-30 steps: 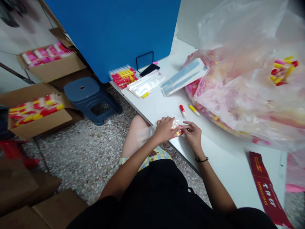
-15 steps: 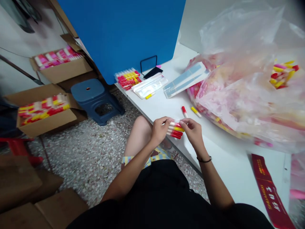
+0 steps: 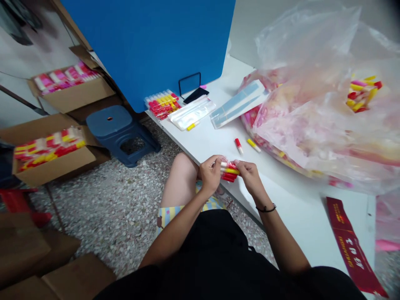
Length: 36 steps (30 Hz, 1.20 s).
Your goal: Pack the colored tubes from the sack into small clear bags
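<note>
Close to the table's front edge, both my hands grip a small row of short markers with red and yellow caps and white barrels. My left hand is closed round the white ends, thumb on top. My right hand pinches the capped end on the other side. A clear shine over the markers looks like plastic film, but its edges cannot be made out. Beyond my hands lie a loose red-capped marker and a loose yellow-capped marker on the white table.
A large clear bag of markers covers the table's right side. Clear plastic sleeves, a packed marker set and a phone lie farther back. A red banner is at right. A blue stool and cardboard boxes stand left.
My left fingers have closed farther over the white ends of the markers, and my right hand has shifted slightly against the caps. The whole view has swung a little.
</note>
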### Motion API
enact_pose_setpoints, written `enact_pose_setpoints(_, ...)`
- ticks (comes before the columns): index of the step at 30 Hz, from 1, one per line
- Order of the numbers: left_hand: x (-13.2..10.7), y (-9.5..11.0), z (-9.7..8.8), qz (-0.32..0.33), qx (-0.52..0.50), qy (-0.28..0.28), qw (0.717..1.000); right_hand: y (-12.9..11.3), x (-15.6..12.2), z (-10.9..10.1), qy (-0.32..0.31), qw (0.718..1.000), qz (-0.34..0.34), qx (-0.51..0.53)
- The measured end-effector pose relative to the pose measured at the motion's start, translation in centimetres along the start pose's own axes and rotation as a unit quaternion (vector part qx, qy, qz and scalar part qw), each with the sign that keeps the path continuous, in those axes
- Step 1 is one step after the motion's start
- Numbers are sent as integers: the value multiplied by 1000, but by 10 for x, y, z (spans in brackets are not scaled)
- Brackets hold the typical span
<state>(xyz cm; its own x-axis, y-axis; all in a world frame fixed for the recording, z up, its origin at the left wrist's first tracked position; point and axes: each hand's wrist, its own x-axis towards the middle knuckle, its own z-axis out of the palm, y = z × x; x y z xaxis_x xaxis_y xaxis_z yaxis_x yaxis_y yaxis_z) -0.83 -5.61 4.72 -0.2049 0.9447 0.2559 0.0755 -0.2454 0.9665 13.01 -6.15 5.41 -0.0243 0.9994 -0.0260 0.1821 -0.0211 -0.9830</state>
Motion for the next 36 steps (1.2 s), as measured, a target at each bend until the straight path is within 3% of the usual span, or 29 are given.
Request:
enact_pose_setpoints(3, 8, -2, 6, -29, -25, -20, 999, -3, 2, -1, 56, 996, -49, -44)
enact_pose_setpoints(8, 22, -14, 11, -95, -21, -146, 985, 4, 9, -6, 136, 987, -60, -64)
enact_pose_setpoints(10, 23, -18, 12, -99, -3, -167, 981, 11, 9, -8, 155, 986, -49, -48)
enact_pose_setpoints(17, 14, -21, 17, -85, -25, -164, 982, 27, 6, -18, 48, 998, 26, -11)
enact_pose_setpoints(22, 14, -25, 22, -107, -27, -160, 981, 23, 5, -19, 69, 997, -12, -30)
enact_pose_setpoints(26, 18, -29, 23, -126, -17, -154, 980, 22, 5, -18, 66, 997, 14, -24)
enact_pose_setpoints(32, 18, -31, 30, -132, -12, -137, 982, 26, 5, -25, 0, 998, 48, -35)
enact_pose_setpoints(36, 21, -29, 34, -131, -10, -147, 980, 28, 6, -25, 35, 998, 40, -14)
